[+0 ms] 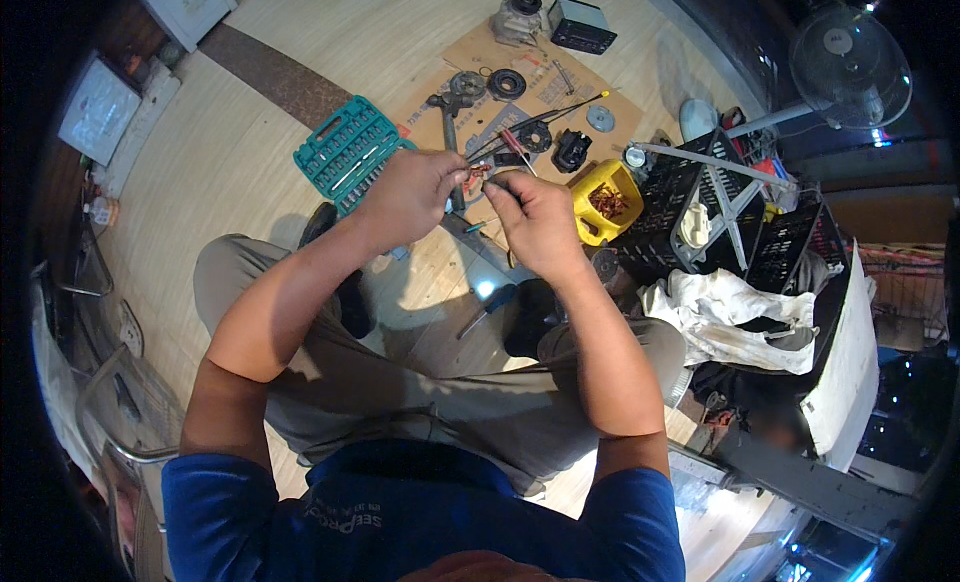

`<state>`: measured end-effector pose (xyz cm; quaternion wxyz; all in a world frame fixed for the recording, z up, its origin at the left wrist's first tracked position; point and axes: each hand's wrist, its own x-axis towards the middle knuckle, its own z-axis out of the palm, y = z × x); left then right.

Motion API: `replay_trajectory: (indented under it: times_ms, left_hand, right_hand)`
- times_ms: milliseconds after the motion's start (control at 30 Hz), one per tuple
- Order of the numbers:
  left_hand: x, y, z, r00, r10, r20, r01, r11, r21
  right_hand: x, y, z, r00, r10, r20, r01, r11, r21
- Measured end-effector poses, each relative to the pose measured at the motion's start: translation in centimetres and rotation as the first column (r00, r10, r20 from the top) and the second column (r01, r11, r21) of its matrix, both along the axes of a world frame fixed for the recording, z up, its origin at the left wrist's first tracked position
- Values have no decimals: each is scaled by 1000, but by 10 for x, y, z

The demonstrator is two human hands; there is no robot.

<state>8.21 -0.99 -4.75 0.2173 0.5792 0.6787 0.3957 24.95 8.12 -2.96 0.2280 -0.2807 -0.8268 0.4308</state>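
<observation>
Head view puts the pale wood-look floor (300, 27) under everything, and from where I stand I see someone in a blue shirt (600, 502) and khaki trousers (330, 382), seated low with knees wide apart. A flattened cardboard sheet (530, 60) lies ahead of them. Black plastic crates (650, 242) stand to their right, a grubby white cloth (690, 302) lies just beside the right knee, and a fan (850, 67) rises past the crates. An open teal socket-set case (355, 110) sits near the left hand (410, 192), which is raised over the cardboard's near edge, facing the right hand (535, 217). Beyond, at the far end, a car stereo (580, 30) rests beside a grey metal housing (515, 24). Close to the right hand is a cut-open yellow container (583, 204) of copper-coloured bits (608, 200). A hammer (449, 134) lies behind the left hand, near a black ring (507, 84) and a red-handled screwdriver (512, 142). Smallest of all, a copper-toned piece (478, 172) shows between the two hands; I can't tell whether it is gripped or lies behind them. On each hand, thumb and forefinger are pressed together at the tips; what they pinch is too small to make out.
</observation>
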Motion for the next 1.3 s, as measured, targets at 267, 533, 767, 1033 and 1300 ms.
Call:
replay_trajectory:
  times_ms: [267, 533, 767, 1033, 1300]
  left_hand:
    - [3, -7, 11, 810, -300, -503, 205, 950, -236]
    - [-11, -11, 12, 921, -343, 182, 351, 936, -12]
    - [5, -5, 9, 977, 72, 199, -78, 997, 20]
    - [14, -3, -2, 956, 27, -291, 31, 981, 194]
    - [-6, -9, 9, 830, -12, 558, 176, 954, -242]
  right_hand:
    - [7, 10, 3, 965, 191, 179, -238, 925, 296]
    - [9, 13, -10, 980, 159, -123, -198, 859, -472]
    - [-13, -2, -12, 987, -49, -151, -3, 945, -327]
    - [-13, -2, -20, 974, -211, -87, 174, 934, -312]
    - [-8, 4, -16, 971, -87, -222, 26, 964, -265]
